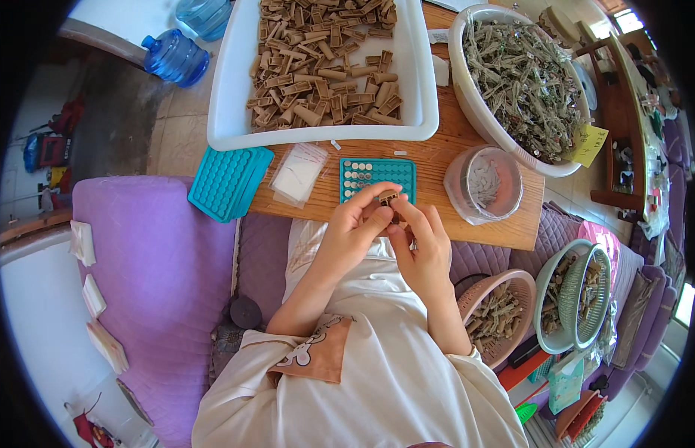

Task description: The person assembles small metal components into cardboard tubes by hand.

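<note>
Both my hands meet over the table's near edge, in front of my body. Between the thumb and fingers of my left hand (355,231) is a small brown plastic part (389,197) with a slotted opening. My right hand (423,250) pinches at its lower end, where something small and dark is mostly hidden by the fingers. Just behind the fingertips lies a teal tray (396,170) with round pockets. Small round white and silvery pieces (355,170) fill pockets on its left side; the hands cover its near part.
A white bin (325,136) of brown plastic casings (310,112) stands behind. Stacked teal trays (226,183) and a clear bag (299,172) lie left. A lined tub (455,183) holds small white pieces; behind it a basket (474,112) holds tangled wired parts. Baskets of brown parts (500,317) sit right.
</note>
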### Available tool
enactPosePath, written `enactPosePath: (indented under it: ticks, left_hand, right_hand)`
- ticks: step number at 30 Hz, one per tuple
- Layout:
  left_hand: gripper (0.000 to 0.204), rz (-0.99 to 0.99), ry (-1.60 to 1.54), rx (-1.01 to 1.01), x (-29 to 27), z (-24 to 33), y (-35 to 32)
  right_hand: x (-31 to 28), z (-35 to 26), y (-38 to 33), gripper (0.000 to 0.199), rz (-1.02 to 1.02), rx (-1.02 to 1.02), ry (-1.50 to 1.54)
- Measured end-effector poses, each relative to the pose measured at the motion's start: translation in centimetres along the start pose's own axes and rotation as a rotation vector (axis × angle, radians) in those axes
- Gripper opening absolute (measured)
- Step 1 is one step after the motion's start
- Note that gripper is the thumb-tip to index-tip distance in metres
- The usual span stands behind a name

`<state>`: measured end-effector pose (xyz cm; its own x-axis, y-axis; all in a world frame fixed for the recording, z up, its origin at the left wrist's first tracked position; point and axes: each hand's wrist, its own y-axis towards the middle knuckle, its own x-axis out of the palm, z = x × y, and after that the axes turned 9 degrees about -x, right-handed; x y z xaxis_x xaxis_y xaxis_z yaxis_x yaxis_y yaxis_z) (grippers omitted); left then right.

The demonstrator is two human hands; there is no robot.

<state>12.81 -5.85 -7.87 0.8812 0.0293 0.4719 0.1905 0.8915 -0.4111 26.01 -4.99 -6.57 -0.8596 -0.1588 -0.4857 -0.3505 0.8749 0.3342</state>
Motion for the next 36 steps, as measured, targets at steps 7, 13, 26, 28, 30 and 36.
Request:
enactPosePath:
  ticks: [7,13,26,28,30,36]
  left_hand:
    - [0.028,0.083,-0.146,0.037,0.2,0.2,0.1]
    - [0.029,0.117,-0.263,0.106,0.2,-0.5,0.0]
    - [0.030,0.034,-0.514,0.053,-0.3,-0.6,0.2]
    - [0.030,-0.005,-0.631,-0.003,-0.6,-0.8,0.3]
    - [0.030,-0.010,-0.695,-0.013,-0.8,-1.0,0.5]
    - [0.029,0.026,-0.651,0.029,-0.6,-1.0,0.7]
  right_hand:
    - [1.2,1.2,-0.8,0.034,0.156,0.150,0.265]
    - [1.9,0.7,-0.7,0.033,0.217,0.107,0.151]
    - [2.7,1.0,-0.5,0.041,0.164,0.215,0.282]
    - [2.5,0.8,-0.1,0.046,0.085,0.187,0.197]
    - [2.4,1.5,0.2,0.047,0.059,0.192,0.243]
    - [2.2,2.2,0.9,0.047,0.018,0.308,0.491]
